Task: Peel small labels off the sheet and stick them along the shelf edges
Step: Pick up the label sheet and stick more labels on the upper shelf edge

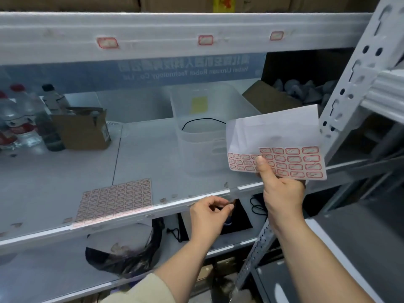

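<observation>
My right hand (282,193) grips a sheet of red-bordered labels (290,160) held up at the right, thumb on its face; the sheet's upper part is bare backing paper. My left hand (209,213) is just below the middle shelf's front edge (175,204), thumb and forefinger curled together; whether they pinch a label I cannot tell. A second label sheet (115,200) lies flat on the middle shelf near its front. Three red-bordered labels are stuck on the upper shelf's edge, left (107,43), middle (205,40) and right (276,36).
On the middle shelf stand water bottles (17,119), a small cardboard box (85,130) and a clear plastic bin (209,127) with a black cable. A perforated metal upright (349,88) rises at the right. Black bags and cables lie on the lower shelf.
</observation>
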A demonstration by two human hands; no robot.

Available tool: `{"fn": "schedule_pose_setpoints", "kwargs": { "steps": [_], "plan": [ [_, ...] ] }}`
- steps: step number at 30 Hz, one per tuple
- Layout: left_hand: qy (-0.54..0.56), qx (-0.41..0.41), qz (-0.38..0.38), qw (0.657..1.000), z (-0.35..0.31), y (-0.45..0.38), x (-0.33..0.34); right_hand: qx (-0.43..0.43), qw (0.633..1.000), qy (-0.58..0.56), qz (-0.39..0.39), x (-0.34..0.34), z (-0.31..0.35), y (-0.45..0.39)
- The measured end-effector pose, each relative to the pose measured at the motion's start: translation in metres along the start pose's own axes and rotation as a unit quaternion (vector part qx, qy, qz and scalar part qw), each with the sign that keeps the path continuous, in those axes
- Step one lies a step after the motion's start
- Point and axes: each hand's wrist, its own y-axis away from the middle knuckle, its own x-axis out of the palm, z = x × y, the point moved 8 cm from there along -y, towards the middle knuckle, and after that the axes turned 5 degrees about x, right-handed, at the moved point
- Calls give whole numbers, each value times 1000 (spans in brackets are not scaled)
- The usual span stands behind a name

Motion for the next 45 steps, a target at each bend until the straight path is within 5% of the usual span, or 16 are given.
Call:
{"fn": "schedule_pose_setpoints", "kwargs": {
  "steps": [27, 45],
  "plan": [
    [-228, 10, -110, 967, 22, -16, 32, 28, 999, -3, 22, -2, -35, -19],
    [-251, -3, -173, 952, 27, -16, 36, 28, 999, -12, 29, -5, -35, -19]
  ]
}}
